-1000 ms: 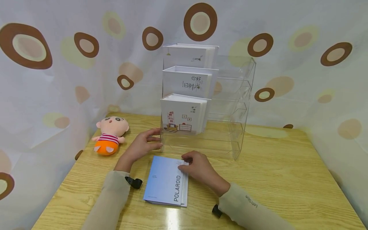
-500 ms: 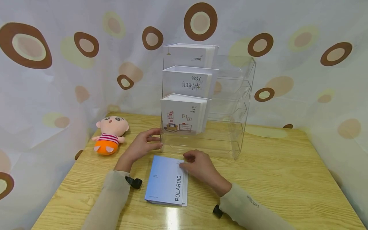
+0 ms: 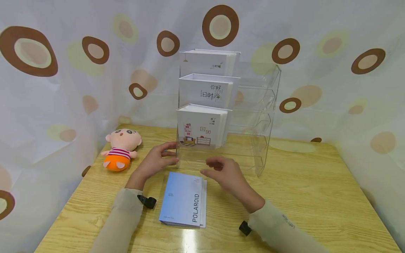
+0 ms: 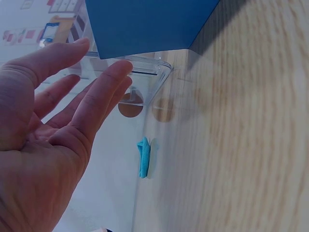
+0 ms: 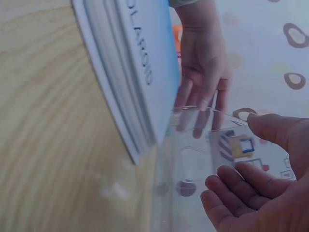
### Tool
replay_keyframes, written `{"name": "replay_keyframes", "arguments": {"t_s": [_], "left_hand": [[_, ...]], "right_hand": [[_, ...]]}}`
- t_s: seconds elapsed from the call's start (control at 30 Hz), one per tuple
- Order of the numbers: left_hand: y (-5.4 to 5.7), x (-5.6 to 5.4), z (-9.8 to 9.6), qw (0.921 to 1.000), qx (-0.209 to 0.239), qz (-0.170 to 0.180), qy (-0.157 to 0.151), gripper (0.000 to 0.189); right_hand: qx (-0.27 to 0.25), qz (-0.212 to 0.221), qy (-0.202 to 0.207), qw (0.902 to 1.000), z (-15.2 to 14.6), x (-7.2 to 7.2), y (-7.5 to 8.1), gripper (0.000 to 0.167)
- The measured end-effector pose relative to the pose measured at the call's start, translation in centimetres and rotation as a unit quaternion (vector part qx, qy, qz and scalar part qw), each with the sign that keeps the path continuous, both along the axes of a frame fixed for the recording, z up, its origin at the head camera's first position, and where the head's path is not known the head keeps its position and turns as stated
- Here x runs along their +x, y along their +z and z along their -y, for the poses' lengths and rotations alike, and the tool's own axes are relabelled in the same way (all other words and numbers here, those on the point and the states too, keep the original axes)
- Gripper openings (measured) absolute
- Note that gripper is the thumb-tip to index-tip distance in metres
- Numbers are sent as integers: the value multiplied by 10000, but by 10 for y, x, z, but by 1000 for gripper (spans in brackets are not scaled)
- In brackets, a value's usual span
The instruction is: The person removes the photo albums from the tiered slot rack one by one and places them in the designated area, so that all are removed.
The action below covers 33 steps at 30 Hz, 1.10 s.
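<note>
A blue photo album (image 3: 181, 200) marked POLAROID lies on the table in front of a clear acrylic rack (image 3: 243, 163). Its page edges and lower cover show in the right wrist view. My left hand (image 3: 158, 158) is at the rack's left side, its fingertips at the edge of the panel; whether they press on it is hard to tell. Past the album's upper right corner, my right hand (image 3: 229, 175) hovers with loosely bent fingers and thumb apart, holding nothing. Three white albums lean in the rack's tiers: a top one (image 3: 205, 63), a middle one (image 3: 202, 91) and a lower one (image 3: 199, 130).
A plush doll (image 3: 121, 149) in orange trousers sits on the table (image 3: 310, 196) left of the rack. A patterned curtain (image 3: 307, 21) hangs behind. A small teal item (image 4: 144, 159) shows in the left wrist view.
My right hand has let go of the blue album's corner and moved slightly up and right. The album and my left hand have hardly shifted.
</note>
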State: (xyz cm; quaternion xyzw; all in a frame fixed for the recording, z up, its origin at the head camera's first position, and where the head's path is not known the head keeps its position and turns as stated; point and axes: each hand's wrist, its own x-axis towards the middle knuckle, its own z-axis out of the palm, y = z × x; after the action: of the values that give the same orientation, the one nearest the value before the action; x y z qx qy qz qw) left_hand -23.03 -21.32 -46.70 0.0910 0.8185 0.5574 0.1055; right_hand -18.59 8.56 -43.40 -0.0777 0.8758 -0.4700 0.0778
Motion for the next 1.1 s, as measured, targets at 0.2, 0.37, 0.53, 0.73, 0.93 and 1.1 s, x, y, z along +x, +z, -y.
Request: {"name": "replay_keyframes", "arguments": {"t_s": [0.2,0.37,0.53,0.73,0.93,1.1], "left_hand": [[-1,-1,0,10000,1,-21,-61,73],[0,0,1,10000,-5,4,-15,73],[0,0,1,10000,23,-7,-43,73],[1,1,1,10000,1,11,-59,73],[1,0,1,10000,-21,-22,-78,72],[1,1,1,10000,-47,-45,-62,72]], "right_hand": [[-312,-342,-69,9989,-8,-8,21,46],[-523,-622,-108,9966,-13,-15,39,46],[-638,-723,-132,9953,-14,-20,54,45],[-782,-779,-145,9938,-13,-25,68,44],[-882,-902,-167,9919,-17,-28,82,44],[-1031,-917,-299,9900,-20,-32,92,45]]}}
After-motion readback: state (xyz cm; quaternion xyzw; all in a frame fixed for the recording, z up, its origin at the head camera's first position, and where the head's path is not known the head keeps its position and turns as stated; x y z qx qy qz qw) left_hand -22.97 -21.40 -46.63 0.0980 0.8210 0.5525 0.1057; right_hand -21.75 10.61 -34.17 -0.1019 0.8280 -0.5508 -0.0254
